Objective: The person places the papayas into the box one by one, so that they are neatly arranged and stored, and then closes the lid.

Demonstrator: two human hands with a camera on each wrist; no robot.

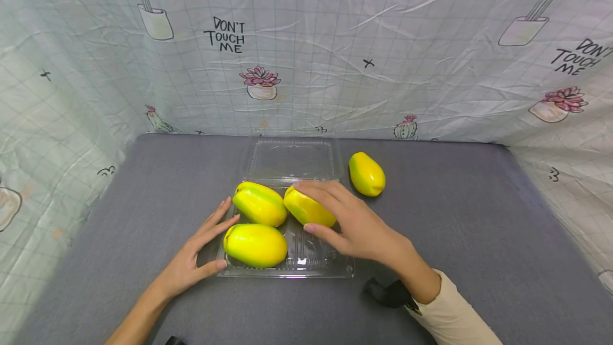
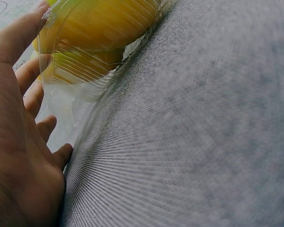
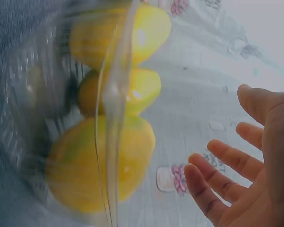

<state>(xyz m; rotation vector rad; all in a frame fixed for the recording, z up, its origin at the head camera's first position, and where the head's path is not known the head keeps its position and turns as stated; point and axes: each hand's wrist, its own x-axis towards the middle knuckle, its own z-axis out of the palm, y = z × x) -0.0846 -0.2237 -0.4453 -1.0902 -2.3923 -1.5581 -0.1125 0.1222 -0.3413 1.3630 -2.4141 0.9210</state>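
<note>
A clear plastic clamshell box (image 1: 318, 270) lies with its lid (image 1: 293, 158) folded back. Inside its left half are two yellow-green mangoes, a rear mango (image 1: 261, 204) and a front mango (image 1: 255, 245). A third mango (image 1: 306, 207) sits in the box's rear right part, partly hidden by my right hand (image 1: 356, 222). In the right wrist view that hand (image 3: 246, 175) has its fingers spread, apart from the fruit. My left hand (image 1: 191, 257) lies along the box's left side, fingers loosely extended; in the left wrist view its thumb tip meets the clear rim (image 2: 46, 19).
Another mango (image 1: 367, 174) lies on the grey tabletop (image 1: 455, 217), right of the lid. A printed cloth (image 1: 311, 89) hangs behind the table and down both sides. A black strap (image 1: 390, 293) shows by my right wrist.
</note>
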